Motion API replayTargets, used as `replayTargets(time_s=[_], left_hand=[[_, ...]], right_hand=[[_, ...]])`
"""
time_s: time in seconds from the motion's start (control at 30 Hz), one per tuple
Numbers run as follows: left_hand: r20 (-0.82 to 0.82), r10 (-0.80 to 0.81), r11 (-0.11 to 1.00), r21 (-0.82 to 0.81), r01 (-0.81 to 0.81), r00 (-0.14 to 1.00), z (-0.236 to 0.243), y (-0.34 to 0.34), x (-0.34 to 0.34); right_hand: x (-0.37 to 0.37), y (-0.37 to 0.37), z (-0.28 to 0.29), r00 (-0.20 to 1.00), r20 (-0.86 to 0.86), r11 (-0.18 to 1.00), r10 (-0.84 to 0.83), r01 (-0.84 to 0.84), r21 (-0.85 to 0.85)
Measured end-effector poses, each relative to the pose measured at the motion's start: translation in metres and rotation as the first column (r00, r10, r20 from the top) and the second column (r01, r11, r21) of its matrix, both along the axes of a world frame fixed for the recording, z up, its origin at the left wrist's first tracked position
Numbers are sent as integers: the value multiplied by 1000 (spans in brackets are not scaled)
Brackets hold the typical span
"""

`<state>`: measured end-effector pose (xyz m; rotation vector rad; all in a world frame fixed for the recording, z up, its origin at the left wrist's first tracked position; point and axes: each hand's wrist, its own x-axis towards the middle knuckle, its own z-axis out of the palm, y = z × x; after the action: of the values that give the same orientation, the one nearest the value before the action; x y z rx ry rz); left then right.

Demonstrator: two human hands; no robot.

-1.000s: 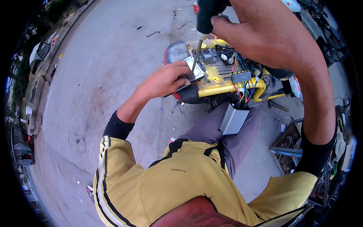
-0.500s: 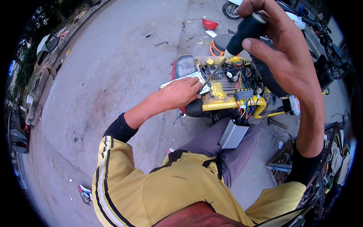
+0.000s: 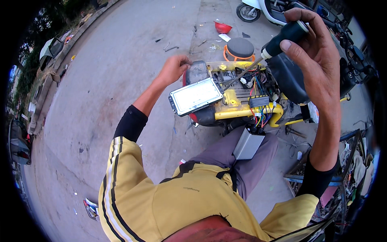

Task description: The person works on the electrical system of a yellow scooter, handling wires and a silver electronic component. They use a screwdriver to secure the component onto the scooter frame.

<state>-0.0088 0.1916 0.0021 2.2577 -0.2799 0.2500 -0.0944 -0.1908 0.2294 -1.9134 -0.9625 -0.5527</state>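
Observation:
My right hand (image 3: 320, 60) is wrapped round the dark green handle of a screwdriver (image 3: 285, 38). Its shaft slants down left, the tip close to the right end of a flat silver metal case (image 3: 195, 97). That case rests across the dark tail of a yellow vehicle frame (image 3: 231, 97). Beyond the case, my left hand (image 3: 174, 69) is at the tail's far left edge with its fingers curled together; anything in them is too small to make out. Small screws (image 3: 197, 68) lie on the tail beside its fingertips.
A finned silver box (image 3: 250, 143) with coloured wires lies on my thigh. A black seat (image 3: 286, 76) stands right of the frame. Beyond are a round orange-rimmed stool (image 3: 240, 48), a red bowl-shaped thing (image 3: 223, 27) and a white scooter (image 3: 262, 10). A metal rack (image 3: 342, 177) stands at right.
My left hand has left the silver case and moved up and left to the tail's far edge. My right hand has shifted slightly right and down with the screwdriver.

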Motion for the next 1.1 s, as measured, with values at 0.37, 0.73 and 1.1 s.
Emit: replayTargets(time_s=[0.37,0.73,1.1], left_hand=[[23,29,991,132,-32,999,-6,-6,7],[-22,-134,928,346,134,991,48,-42,-157],[137,-14,982,189,-12,990,8,-53,-142]], right_hand=[[-5,8,-3,996,84,999,-1,-2,34],[-14,51,-8,996,89,964,18,-41,262],[-3,101,-34,959,84,896,271,-283,341]])
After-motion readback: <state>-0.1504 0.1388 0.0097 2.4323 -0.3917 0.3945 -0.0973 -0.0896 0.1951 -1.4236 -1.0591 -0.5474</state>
